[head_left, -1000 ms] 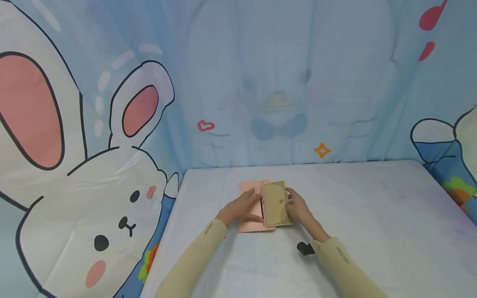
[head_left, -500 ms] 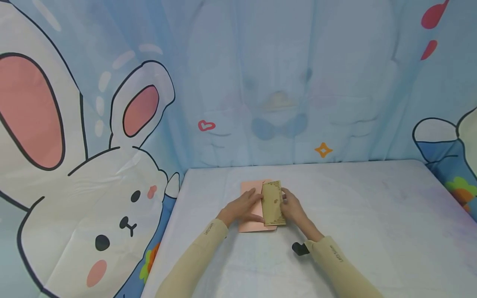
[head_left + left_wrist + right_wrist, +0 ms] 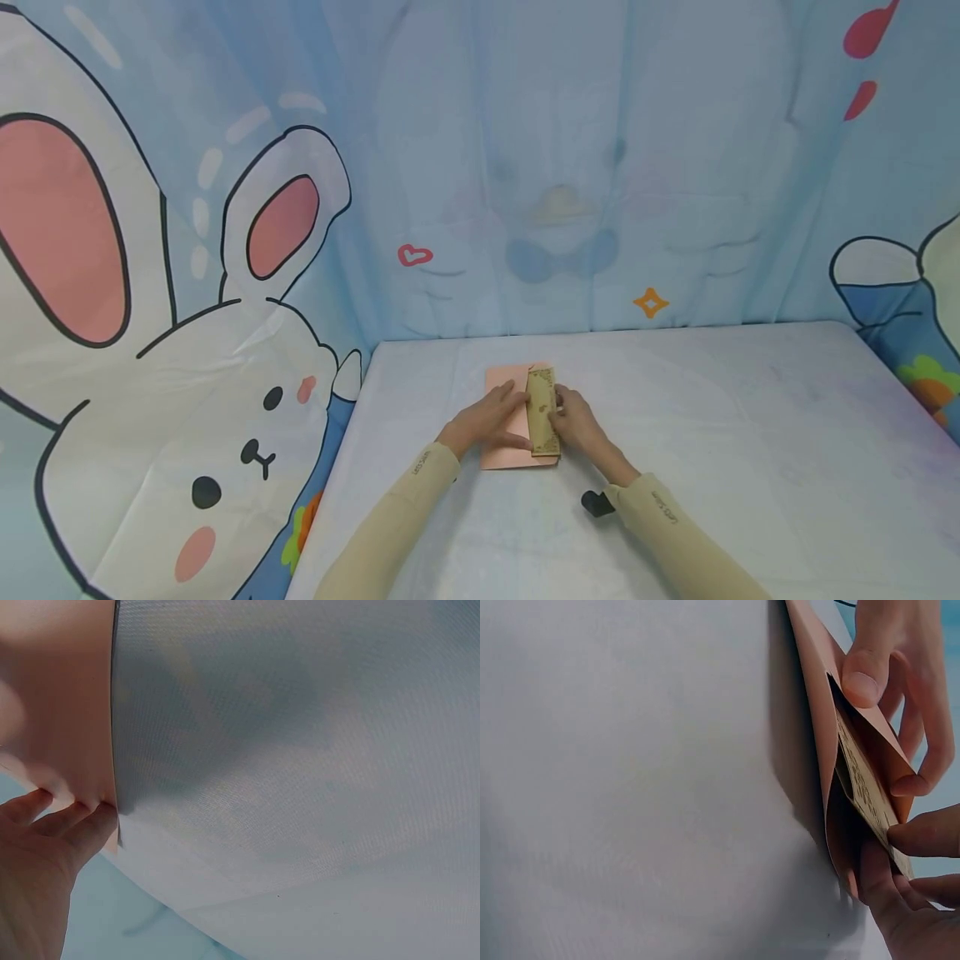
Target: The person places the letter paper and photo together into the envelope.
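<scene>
A pink paper envelope (image 3: 504, 377) lies on the table, its open side to the right. My left hand (image 3: 489, 418) holds it from above, thumb and forefinger spread along the mouth; in the left wrist view its fingertips (image 3: 94, 825) press the far edge. A gold card (image 3: 542, 412) with a dark ornamental border sits partly inside the envelope. At its right edge my right hand (image 3: 579, 423) pinches it. From the right wrist view the envelope's mouth gapes around the card (image 3: 866, 784), with right fingers (image 3: 877, 881) at the opening. The card's left part is hidden inside.
A white cloth covers the table (image 3: 712, 417). Behind it hangs a blue printed curtain (image 3: 480, 167) with a large rabbit on the left. Beneath the right sleeve, a small black object (image 3: 597, 503) shows near the wrist.
My right hand has moved left, sliding the card further into the envelope, so a narrower strip of it shows. The left hand and the envelope have stayed nearly still.
</scene>
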